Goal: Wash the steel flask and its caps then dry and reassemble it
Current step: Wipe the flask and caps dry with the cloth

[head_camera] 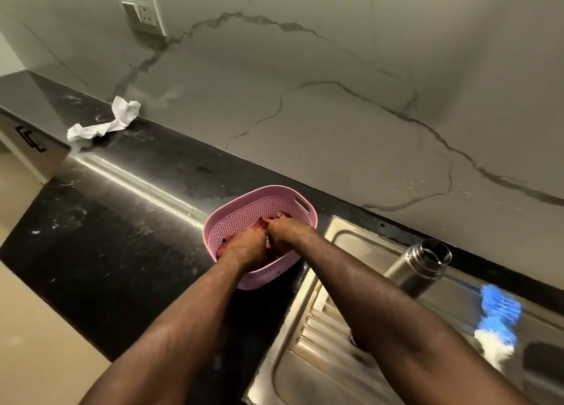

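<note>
Both my hands are down in the pink plastic basket [300, 204] on the black countertop [100, 246], close together and nearly touching. My left hand [244, 249] curls its fingers round a dark red cloth [264, 223] bunched in the bottom of the basket, and my right hand [285, 230] grips the same cloth at about one o'clock from the left. Something thin and pale shows between the two hands; it may be one of the flask's caps wrapped in the cloth, but I cannot tell from here. I judge this is the drying step, with the cloth gathered in both fists so it can be rubbed round a small part.

The steel flask [418, 267] stands at three o'clock from the basket, on the sink's steel drainboard [308, 328], its mouth open and uncapped, I think so it can drain and air. A blue and white bottle brush [497, 316] lies at about four o'clock from the flask. Far off at ten o'clock, a crumpled white cloth [105, 122] lies against the marble wall [335, 99].
</note>
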